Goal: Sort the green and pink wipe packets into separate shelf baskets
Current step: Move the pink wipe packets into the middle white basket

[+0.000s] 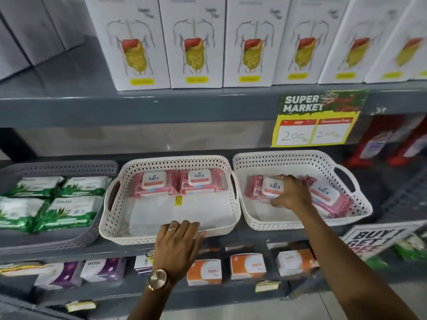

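**Pink packets on the move, greens already home**

Your right hand is down inside the white perforated plastic basket on the right, fingers curled over the top of a pink Kara wipe packet with a white flip lid. It reads as a grasp on that packet; thumb contact underneath is hidden. A second pink packet lies tilted just beside it in the same basket.

Your left hand rests spread, palm down, on the front rim of the middle white perforated basket, steadying it and pinching nothing. Two more pink packets sit side by side along that basket's back wall, with bare white liner in front of them.

The green leaf-print wipe packets fill the grey perforated basket on the left, so the greens look sorted.

The step in hand looks like gathering the pinks. Next, lift cleanly over both rims and set the packet flat in that open front space.
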